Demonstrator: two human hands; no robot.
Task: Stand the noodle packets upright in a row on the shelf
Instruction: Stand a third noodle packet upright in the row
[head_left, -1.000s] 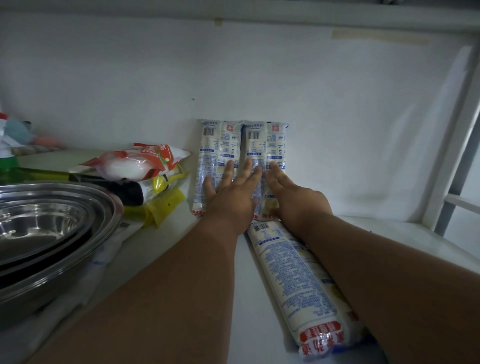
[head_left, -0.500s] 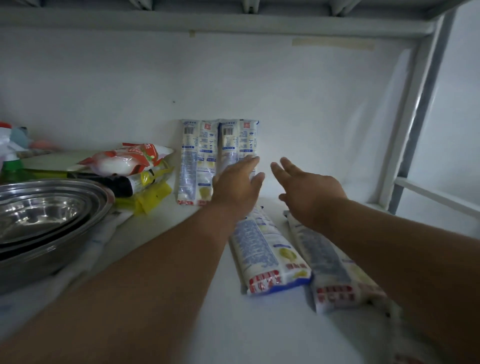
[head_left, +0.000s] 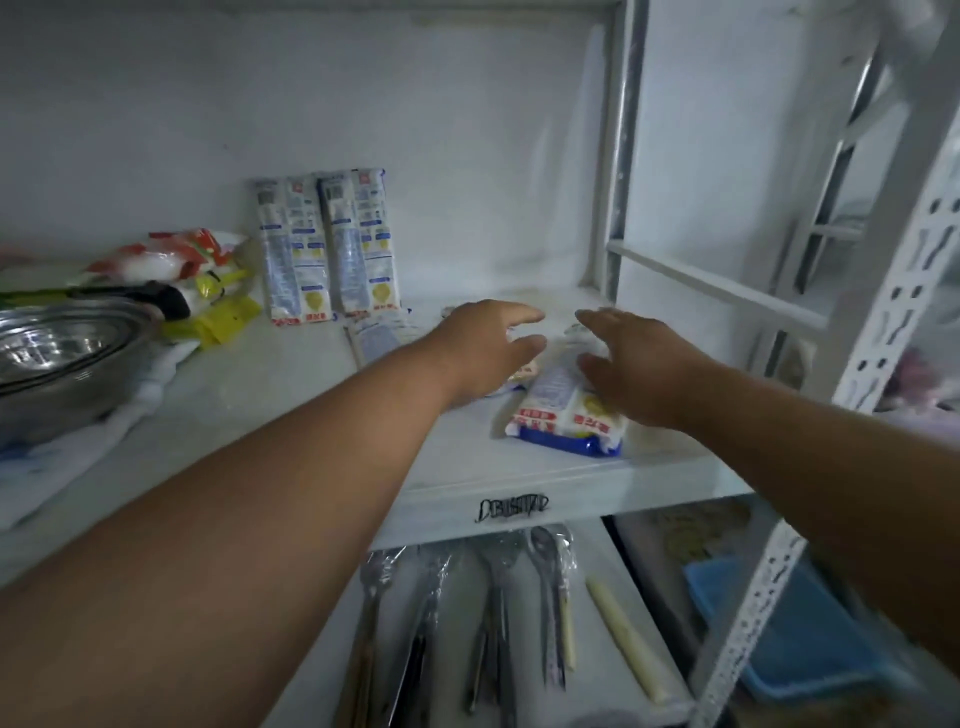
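While two noodle packets (head_left: 328, 244) stand upright side by side against the far wall of the shelf (head_left: 467, 467), another packet (head_left: 569, 410) lies flat near the front edge. Above it, the left hand (head_left: 480, 351) and right hand (head_left: 636, 366) hover with loose, spread fingers, holding nothing.

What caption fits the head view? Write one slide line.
Both hands, left and right, reach for a flat noodle packet; two packets stand upright against the shelf's back wall.
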